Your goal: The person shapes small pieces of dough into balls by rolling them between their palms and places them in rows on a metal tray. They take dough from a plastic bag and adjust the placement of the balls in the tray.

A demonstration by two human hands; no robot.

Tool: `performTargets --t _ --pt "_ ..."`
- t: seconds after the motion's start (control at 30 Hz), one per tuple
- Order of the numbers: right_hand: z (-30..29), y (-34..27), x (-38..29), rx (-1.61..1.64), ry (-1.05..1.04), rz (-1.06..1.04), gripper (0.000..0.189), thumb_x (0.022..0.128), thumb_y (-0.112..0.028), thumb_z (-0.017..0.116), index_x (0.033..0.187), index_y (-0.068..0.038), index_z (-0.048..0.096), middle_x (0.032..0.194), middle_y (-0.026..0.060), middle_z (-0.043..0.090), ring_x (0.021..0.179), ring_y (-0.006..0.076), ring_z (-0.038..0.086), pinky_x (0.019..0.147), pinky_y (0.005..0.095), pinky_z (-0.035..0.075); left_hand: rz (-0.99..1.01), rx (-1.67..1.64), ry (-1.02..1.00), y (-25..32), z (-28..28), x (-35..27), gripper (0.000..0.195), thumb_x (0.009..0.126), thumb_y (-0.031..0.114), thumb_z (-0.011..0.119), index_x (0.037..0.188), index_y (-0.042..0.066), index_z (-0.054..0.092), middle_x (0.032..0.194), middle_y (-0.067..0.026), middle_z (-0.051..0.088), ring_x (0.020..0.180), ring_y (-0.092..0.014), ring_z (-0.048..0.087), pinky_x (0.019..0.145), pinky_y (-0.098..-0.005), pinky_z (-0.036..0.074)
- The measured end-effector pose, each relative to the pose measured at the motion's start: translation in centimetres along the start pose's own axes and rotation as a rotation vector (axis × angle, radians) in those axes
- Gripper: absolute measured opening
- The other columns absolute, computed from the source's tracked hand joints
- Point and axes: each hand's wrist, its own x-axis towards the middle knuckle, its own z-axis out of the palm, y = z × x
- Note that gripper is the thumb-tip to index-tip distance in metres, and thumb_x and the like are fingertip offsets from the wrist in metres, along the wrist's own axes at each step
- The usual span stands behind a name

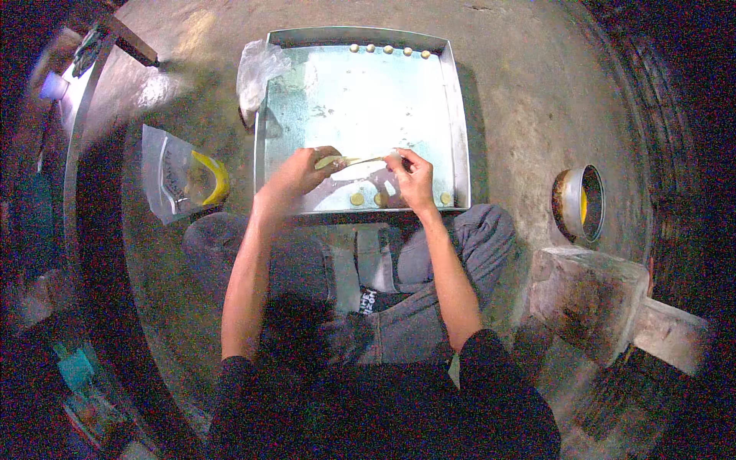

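Observation:
Both my hands are over the near part of a shallow square metal tray. Between them a thin, pale, dough-like strip is stretched. My left hand grips its left end, with more of the pale material under the fingers. My right hand pinches the other end between thumb and fingers. Near the tray's front wall lie several small round dough-like pieces, partly hidden by my right hand. Along the far wall sits a row of several small balls.
A crumpled clear plastic bag hangs over the tray's left wall. On the floor at left lies a clear zip bag with a yellow edge. A round metal pot stands at right, near a rough block.

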Motion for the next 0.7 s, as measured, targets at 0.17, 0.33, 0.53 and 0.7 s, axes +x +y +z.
performTargets --t 0.17,0.33,0.53,0.7 --pt "-1.4 1.2 0.7 0.078 0.235 0.055 0.022 0.089 -0.013 0.073 0.103 0.003 0.068 0.083 0.0016 0.067 0.073 0.008 0.06 0.067 0.0227 0.049 0.032 0.086 0.058 -1.4 0.4 -0.1 0.032 0.093 0.032 0.062 0.109 0.005 0.069 0.098 -0.0201 0.07 0.088 -0.037 0.068 0.079 -0.0425 0.052" --pt "-5.0 1.1 1.3 0.131 0.449 0.106 0.031 0.087 -0.021 0.075 0.104 0.004 0.069 0.077 0.0036 0.067 0.069 0.0105 0.061 0.065 0.0254 0.05 -0.025 0.186 0.188 -1.9 0.0 -0.7 0.027 0.09 0.025 0.064 0.109 0.006 0.068 0.098 -0.0207 0.07 0.091 -0.038 0.067 0.079 -0.0445 0.051" --pt "-1.4 0.9 -0.1 0.129 0.16 0.131 0.029 0.088 -0.02 0.073 0.107 0.002 0.069 0.081 0.005 0.069 0.072 0.0107 0.064 0.064 0.0248 0.052 -0.012 -0.064 0.086 -0.8 0.2 0.1 0.031 0.092 0.023 0.066 0.116 0.003 0.064 0.107 -0.0156 0.07 0.1 -0.025 0.065 0.088 -0.0372 0.05" --pt "0.7 -1.1 -1.2 0.357 -0.048 0.327 0.031 0.091 -0.019 0.07 0.111 0.004 0.066 0.096 0.0097 0.07 0.081 0.0149 0.068 0.07 0.026 0.055 0.147 -0.061 -0.017 -1.1 1.5 0.2 0.027 0.094 0.019 0.064 0.115 0.002 0.065 0.11 -0.0149 0.068 0.103 -0.026 0.065 0.092 -0.0371 0.049"
